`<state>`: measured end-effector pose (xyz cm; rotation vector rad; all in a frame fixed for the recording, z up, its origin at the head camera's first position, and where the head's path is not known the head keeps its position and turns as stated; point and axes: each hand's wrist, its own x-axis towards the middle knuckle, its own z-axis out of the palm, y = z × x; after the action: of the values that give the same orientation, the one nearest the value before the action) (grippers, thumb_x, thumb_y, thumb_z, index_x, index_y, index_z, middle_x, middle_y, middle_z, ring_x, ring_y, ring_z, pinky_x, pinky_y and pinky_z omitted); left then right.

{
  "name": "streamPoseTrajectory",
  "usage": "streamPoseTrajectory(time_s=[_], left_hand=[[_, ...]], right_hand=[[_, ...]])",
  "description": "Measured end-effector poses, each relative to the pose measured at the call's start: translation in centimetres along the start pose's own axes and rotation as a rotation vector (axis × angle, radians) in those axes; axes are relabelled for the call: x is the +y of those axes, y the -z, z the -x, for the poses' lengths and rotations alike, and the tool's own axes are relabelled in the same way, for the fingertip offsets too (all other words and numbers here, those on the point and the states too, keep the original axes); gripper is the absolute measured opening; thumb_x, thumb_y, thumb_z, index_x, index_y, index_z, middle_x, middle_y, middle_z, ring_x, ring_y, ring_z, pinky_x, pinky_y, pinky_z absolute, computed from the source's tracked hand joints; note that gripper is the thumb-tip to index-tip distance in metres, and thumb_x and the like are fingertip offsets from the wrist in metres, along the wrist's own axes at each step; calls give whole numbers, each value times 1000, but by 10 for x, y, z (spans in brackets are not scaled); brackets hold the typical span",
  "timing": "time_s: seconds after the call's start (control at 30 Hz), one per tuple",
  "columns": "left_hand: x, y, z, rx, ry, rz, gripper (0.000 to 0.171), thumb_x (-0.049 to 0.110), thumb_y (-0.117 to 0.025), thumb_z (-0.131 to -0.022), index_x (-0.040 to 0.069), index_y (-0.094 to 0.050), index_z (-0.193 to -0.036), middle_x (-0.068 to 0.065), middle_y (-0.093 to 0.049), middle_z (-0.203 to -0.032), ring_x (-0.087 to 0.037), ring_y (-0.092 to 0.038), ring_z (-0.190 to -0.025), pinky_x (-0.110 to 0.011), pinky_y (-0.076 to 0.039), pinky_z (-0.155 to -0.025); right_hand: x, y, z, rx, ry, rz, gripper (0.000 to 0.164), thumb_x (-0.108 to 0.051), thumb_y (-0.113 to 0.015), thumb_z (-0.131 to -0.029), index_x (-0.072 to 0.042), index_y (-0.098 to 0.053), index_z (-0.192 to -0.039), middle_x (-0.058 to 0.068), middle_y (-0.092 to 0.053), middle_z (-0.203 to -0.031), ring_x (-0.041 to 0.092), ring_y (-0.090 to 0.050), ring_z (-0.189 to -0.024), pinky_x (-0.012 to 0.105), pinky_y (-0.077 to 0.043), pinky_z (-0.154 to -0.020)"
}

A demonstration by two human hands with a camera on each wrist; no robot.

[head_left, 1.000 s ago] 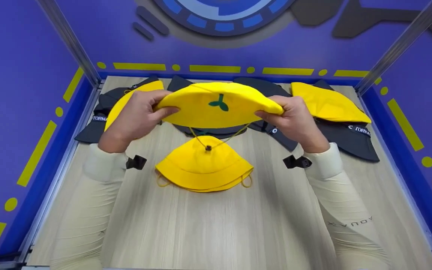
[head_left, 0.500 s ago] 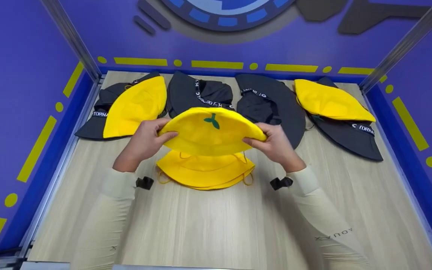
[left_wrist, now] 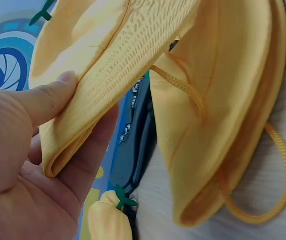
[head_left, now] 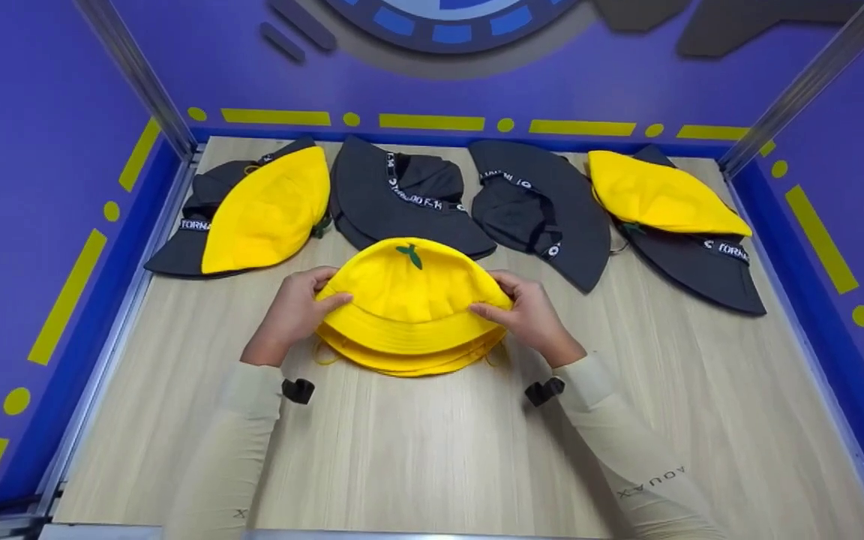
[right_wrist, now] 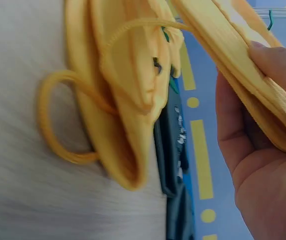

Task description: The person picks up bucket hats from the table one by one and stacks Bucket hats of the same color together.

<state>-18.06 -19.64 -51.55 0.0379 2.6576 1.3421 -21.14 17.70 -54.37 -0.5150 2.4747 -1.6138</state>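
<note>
A yellow bucket hat with a green sprout on top is held by its two brim ends. My left hand pinches the left end, thumb on the near face and fingers behind. On the opposite end my right hand grips the same way. Just beneath, a second yellow hat lies folded on the table, mostly covered in the head view. Both wrist views show a gap between the held hat and the lower hat, whose cord loops stick out at the sides.
Along the back of the table lie two black bucket hats in the middle. A yellow hat overlaps black ones at the left, and another yellow hat lies on a black one at the right. Purple panels enclose the table.
Both hands have brought the held yellow hat down and nearer, over the lower yellow hat. Its crown now faces up toward the head camera, and the black hats behind have come into view.
</note>
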Motion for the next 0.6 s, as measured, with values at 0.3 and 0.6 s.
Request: streamPoseTrajectory(time_s=[0.3,0.6], left_hand=[[-11,-12,3,-18,22,-50,49,19,-74,-95,12,-58,-141,-12,-64,-123,-31,-57,-118,-50,-47,-109],[-15,-25,1,-14,26,-161,55,13,-72,-96,15,-51,-148,-13,-63,-131,-31,-58,-121,-46,-50,-107]], right_hand=[[11,-10,7,-18,-173,72,45,-42,-79,-89,-16,-71,-125,2,-75,-112,20,-63,-91,22,-57,-81],[15,-23,3,45,-172,356,36,-32,-83,-87,-10,-75,-114,7,-64,-91,24,-53,-89,32,-44,-80]])
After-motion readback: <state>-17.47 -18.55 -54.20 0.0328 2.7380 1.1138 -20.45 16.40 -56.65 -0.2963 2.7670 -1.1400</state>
